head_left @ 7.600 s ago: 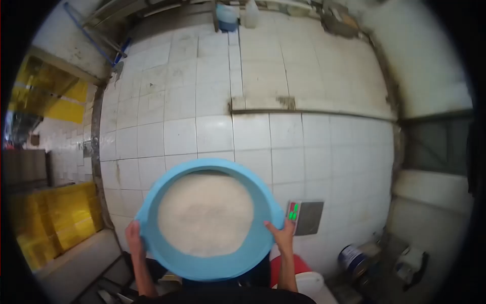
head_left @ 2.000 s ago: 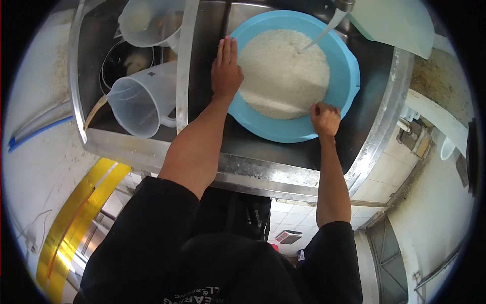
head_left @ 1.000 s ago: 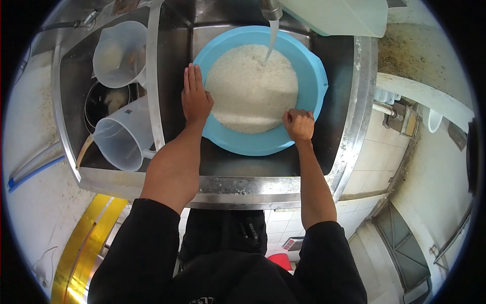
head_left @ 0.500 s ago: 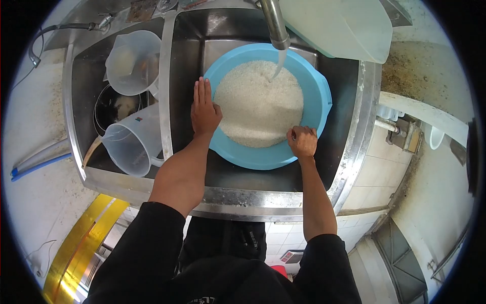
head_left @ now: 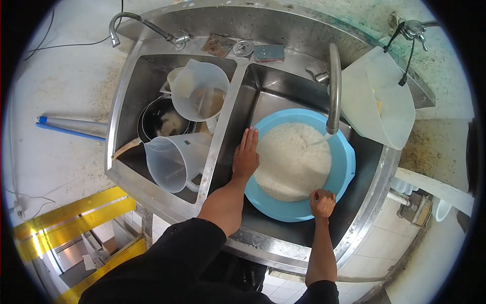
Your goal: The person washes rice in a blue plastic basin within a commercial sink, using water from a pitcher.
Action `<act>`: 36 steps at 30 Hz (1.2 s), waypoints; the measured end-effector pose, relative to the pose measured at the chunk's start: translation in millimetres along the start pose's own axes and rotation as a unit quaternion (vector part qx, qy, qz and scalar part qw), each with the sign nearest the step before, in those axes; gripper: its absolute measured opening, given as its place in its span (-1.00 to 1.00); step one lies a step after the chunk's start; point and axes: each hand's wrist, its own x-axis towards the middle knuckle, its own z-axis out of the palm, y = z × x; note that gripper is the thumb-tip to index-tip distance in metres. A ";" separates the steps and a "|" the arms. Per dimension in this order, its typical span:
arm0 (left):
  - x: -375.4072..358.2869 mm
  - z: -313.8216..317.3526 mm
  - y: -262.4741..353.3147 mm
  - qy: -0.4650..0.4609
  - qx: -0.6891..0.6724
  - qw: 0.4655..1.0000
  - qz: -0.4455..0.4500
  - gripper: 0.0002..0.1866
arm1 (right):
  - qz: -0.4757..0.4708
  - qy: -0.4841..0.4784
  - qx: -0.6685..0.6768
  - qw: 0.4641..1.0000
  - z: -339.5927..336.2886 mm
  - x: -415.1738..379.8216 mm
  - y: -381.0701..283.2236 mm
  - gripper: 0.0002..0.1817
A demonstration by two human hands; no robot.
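A blue plastic basin (head_left: 346, 175) holding white rice (head_left: 288, 162) stands in the right sink bowl. Water runs from the curved tap (head_left: 334, 91) onto the grains at the upper right. My left hand (head_left: 246, 158) lies along the basin's left side, its fingers stretched out and together. At the lower right rim, my right hand (head_left: 322, 203) is closed on the basin's edge; its curled fingertips are partly hidden.
Two clear measuring jugs (head_left: 174, 164) and a dark pan (head_left: 161, 120) fill the left sink bowl. A pale translucent tub (head_left: 377, 101) leans behind the tap. A green sponge (head_left: 269, 53) lies on the back ledge.
The camera view has shifted and tilted, so the sink appears lower and further right, with more of the back wall showing. Both hands keep their places at the basin.
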 end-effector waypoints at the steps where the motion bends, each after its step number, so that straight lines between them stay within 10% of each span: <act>1: 0.3 1.3 -0.6 0.004 0.000 1.000 0.004 -0.17 | 0.000 0.010 0.001 1.000 0.8 2.3 1.2 -0.81; 36: 3.6 8.8 -7.3 0.006 0.014 1.000 0.007 -0.15 | -0.004 0.000 -0.025 1.000 4.0 5.3 1.2 -0.79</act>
